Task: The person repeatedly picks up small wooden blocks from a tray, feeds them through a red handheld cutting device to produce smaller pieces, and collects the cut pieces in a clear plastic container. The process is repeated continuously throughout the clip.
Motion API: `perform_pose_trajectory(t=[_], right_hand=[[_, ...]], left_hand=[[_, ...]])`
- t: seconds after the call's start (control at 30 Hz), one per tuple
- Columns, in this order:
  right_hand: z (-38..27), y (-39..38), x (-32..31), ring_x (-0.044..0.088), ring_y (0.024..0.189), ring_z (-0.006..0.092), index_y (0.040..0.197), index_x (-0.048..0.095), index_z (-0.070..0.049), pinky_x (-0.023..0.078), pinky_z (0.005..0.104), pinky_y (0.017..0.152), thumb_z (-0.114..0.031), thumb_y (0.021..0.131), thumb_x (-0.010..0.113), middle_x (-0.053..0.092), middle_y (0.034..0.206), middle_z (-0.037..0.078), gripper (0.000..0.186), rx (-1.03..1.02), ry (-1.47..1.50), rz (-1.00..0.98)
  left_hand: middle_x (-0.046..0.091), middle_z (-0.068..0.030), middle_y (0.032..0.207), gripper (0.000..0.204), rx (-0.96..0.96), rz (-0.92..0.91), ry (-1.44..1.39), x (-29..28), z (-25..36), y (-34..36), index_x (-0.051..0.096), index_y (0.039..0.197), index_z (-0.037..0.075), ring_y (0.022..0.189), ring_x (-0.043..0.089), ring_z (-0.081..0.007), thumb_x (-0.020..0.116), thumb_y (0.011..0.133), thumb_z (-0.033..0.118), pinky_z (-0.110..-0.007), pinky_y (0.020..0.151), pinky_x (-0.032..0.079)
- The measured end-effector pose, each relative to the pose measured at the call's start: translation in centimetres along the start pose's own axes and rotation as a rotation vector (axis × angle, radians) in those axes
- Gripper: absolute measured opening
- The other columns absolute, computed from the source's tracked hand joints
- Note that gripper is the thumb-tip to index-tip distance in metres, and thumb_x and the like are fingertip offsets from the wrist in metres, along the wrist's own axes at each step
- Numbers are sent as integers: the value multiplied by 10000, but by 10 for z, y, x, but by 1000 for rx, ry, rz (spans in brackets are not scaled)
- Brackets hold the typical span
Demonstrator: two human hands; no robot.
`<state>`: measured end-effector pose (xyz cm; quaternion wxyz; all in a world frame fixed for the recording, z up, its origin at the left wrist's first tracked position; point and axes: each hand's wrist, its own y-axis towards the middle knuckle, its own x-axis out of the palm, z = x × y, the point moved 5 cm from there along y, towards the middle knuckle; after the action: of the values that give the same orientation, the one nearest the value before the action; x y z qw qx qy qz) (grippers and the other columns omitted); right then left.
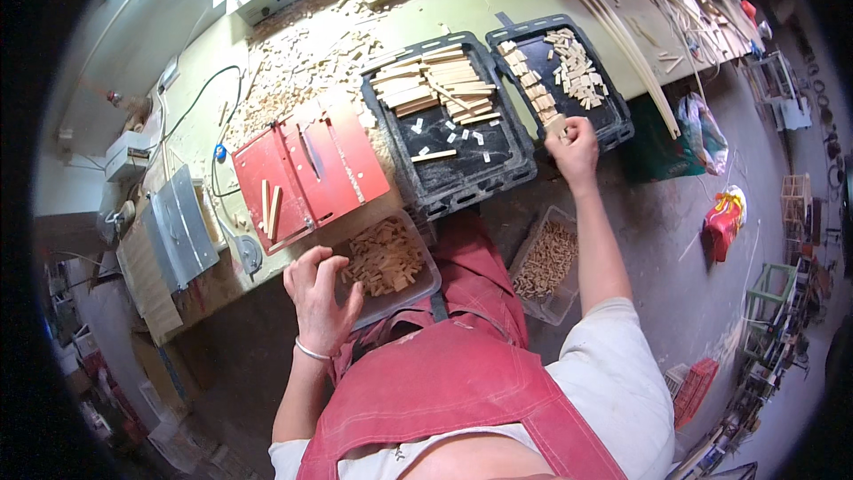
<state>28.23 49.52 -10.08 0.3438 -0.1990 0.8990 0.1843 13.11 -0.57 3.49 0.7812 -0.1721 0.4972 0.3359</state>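
Note:
My right hand (576,149) pinches a small wooden block (556,125) at the near end of a row of blocks in the right black tray (625,122). Beside that row lies a loose heap of small wood pieces (577,67). My left hand (322,298) hovers at the left edge of a clear plastic tub (433,287) of cut wood pieces (384,258); its fingers are bent but apart, with nothing seen in them. Next to the tub is a red saw table (342,156), two wood strips (272,212) lying on it. The left black tray (466,199) holds stacked wood strips (426,84).
Wood offcuts (302,53) cover the workbench (426,13) behind the saw. A second clear bin (544,271) of small pieces stands low, right of my legs. Long strips (622,44) overhang the bench's right end. A cable (209,80) loops left of the saw.

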Motion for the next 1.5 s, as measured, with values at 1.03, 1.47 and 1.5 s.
perform_pose_trajectory(t=[1.03,1.47,1.5], right_hand=[[-122,-75,43,633,924,116,1245,721,1,531,288,807,-21,1029,649,688,1056,31,228,-252,386,-260],[-309,-232,90,661,915,120,1328,699,4,534,263,797,24,985,710,703,1132,68,345,-257,891,-934],[-306,-235,92,658,916,117,1308,708,4,532,262,807,28,985,707,696,1114,61,324,-192,959,-965]], left_hand=[[677,-153,982,296,-407,183,121,-27,-132,87,697,972,89,971,699,-368,838,805,289,-504,852,571],[656,3,929,208,-331,369,-1033,11,-42,2,681,1033,48,865,655,-86,816,876,51,-265,822,568],[658,1,939,209,-291,382,-997,11,-39,1,679,1039,47,869,658,-86,812,879,44,-265,826,570]])
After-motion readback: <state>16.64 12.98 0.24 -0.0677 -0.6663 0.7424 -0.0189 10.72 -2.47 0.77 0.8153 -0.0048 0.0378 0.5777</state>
